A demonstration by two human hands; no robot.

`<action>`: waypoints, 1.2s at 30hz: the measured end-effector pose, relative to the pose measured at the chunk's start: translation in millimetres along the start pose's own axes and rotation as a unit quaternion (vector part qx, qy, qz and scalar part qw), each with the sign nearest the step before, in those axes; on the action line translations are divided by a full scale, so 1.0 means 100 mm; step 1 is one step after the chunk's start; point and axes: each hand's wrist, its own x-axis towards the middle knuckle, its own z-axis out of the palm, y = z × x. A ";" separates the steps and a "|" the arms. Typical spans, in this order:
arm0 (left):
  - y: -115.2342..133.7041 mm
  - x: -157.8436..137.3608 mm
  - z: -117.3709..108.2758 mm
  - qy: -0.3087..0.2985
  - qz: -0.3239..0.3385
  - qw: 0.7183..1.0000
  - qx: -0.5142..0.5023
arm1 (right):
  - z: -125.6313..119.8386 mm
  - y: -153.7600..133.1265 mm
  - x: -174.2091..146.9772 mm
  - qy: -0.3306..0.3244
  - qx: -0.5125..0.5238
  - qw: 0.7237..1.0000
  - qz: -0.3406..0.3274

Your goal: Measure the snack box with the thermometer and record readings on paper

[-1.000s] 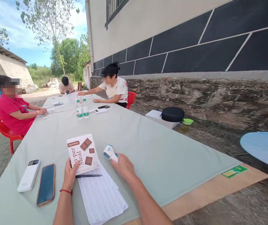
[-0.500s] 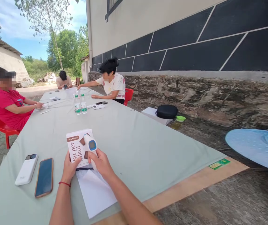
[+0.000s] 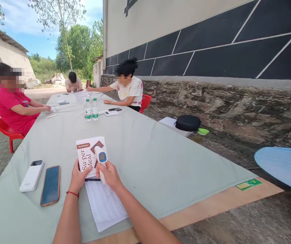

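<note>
The left hand [image 3: 78,176] holds a "Su-per Meal" box [image 3: 88,156] upright. The right hand [image 3: 110,175] holds a white thermometer gun [image 3: 101,159] against it. A phone [image 3: 50,185] lies at 9 o'clock of the hands.

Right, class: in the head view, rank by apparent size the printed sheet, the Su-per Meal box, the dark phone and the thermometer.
1. printed sheet
2. Su-per Meal box
3. dark phone, near the box in size, so unsure
4. thermometer, partly hidden by the right hand

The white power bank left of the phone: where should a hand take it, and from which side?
Probably across its long side edges near the middle, coming from above. The white power bank lies flat on the table, narrow enough to span, with bare cloth on its left and a gap to the phone on its right.
</note>
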 end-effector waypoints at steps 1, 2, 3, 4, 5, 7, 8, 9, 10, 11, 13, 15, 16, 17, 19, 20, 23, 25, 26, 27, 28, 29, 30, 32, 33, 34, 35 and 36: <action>0.00 -0.01 0.00 -0.002 -0.004 1.000 -0.005 | 0.00 0.01 -0.01 0.005 -0.007 1.000 -0.004; -0.01 -0.01 0.00 -0.004 -0.006 1.000 -0.007 | 0.00 0.02 -0.02 0.011 -0.015 1.000 -0.006; -0.01 -0.01 0.00 -0.007 -0.007 1.000 -0.007 | 0.00 0.03 -0.03 0.014 -0.021 1.000 -0.006; -0.01 -0.02 0.00 -0.008 -0.005 1.000 -0.005 | 0.01 0.03 -0.04 0.015 -0.026 1.000 -0.005; -0.01 -0.02 0.00 -0.008 -0.003 1.000 -0.003 | 0.01 0.03 -0.05 0.016 -0.029 0.999 -0.003; -0.01 -0.02 0.00 -0.005 0.000 1.000 0.002 | 0.02 0.02 -0.07 0.017 -0.031 0.999 0.001; -0.01 -0.02 0.00 -0.003 -0.001 1.000 0.002 | 0.02 0.02 -0.07 0.018 -0.030 0.999 0.003; -0.01 -0.02 0.00 0.000 -0.003 1.000 0.001 | 0.02 0.02 -0.07 0.021 -0.027 0.999 0.005; -0.01 -0.02 0.00 0.001 -0.003 1.000 -0.001 | 0.02 0.02 -0.07 0.024 -0.026 0.999 0.007; -0.01 -0.02 0.00 0.000 -0.003 1.000 -0.004 | 0.02 0.02 -0.07 0.026 -0.026 0.999 0.010; -0.02 -0.01 0.00 -0.001 -0.002 1.000 -0.010 | 0.02 0.03 -0.06 0.024 -0.024 0.999 0.010; -0.02 -0.01 0.00 -0.003 -0.003 1.000 -0.011 | 0.02 0.05 -0.06 0.020 -0.019 1.000 0.008; -0.02 -0.02 0.00 -0.003 -0.004 1.000 -0.009 | 0.02 0.06 -0.06 0.017 -0.014 1.000 0.006; -0.02 -0.02 0.00 -0.004 -0.004 1.000 -0.005 | 0.03 0.06 -0.06 0.016 -0.009 1.000 0.004; -0.02 -0.02 -0.01 -0.005 -0.005 1.000 0.000 | 0.03 0.07 -0.07 0.015 -0.007 1.000 -0.003; -0.02 -0.02 -0.01 -0.003 -0.007 1.000 0.000 | 0.04 0.07 -0.07 0.016 -0.010 1.000 -0.006; -0.01 -0.02 0.00 0.004 -0.016 1.000 -0.005 | 0.04 0.06 -0.07 0.019 -0.020 1.000 -0.003; -0.01 -0.02 0.00 0.005 -0.021 1.000 -0.011 | 0.05 0.07 -0.07 0.020 -0.014 1.000 0.005; -0.02 -0.02 0.00 0.005 -0.023 1.000 -0.013 | 0.05 0.07 -0.06 0.019 -0.009 1.000 0.007; -0.02 -0.01 0.00 0.005 -0.024 1.000 -0.015 | 0.05 0.08 -0.06 0.020 -0.004 1.000 0.006; -0.03 -0.01 0.00 0.005 -0.025 1.000 -0.016 | 0.06 0.08 -0.06 0.021 -0.001 1.000 0.004; -0.03 -0.01 0.00 0.006 -0.025 1.000 -0.015 | 0.06 0.09 -0.06 0.022 0.001 1.000 0.002; -0.03 -0.01 0.00 0.007 -0.024 1.000 -0.013 | 0.06 0.09 -0.06 0.023 0.003 1.000 0.001; -0.03 -0.01 0.00 0.011 -0.021 1.000 -0.009 | 0.06 0.09 -0.07 0.022 0.007 1.000 0.005; -0.03 -0.01 0.00 0.011 -0.021 1.000 -0.007 | 0.05 0.08 -0.07 0.021 0.008 1.000 0.008; -0.03 -0.01 0.00 0.010 -0.021 1.000 -0.005 | 0.05 0.07 -0.08 0.020 0.010 1.000 0.011; -0.03 -0.01 0.00 0.009 -0.021 1.000 -0.004 | 0.05 0.05 -0.10 0.019 0.012 1.000 0.013; -0.02 -0.02 0.00 0.005 -0.020 1.000 -0.002 | 0.05 0.03 -0.11 0.018 0.016 1.000 0.018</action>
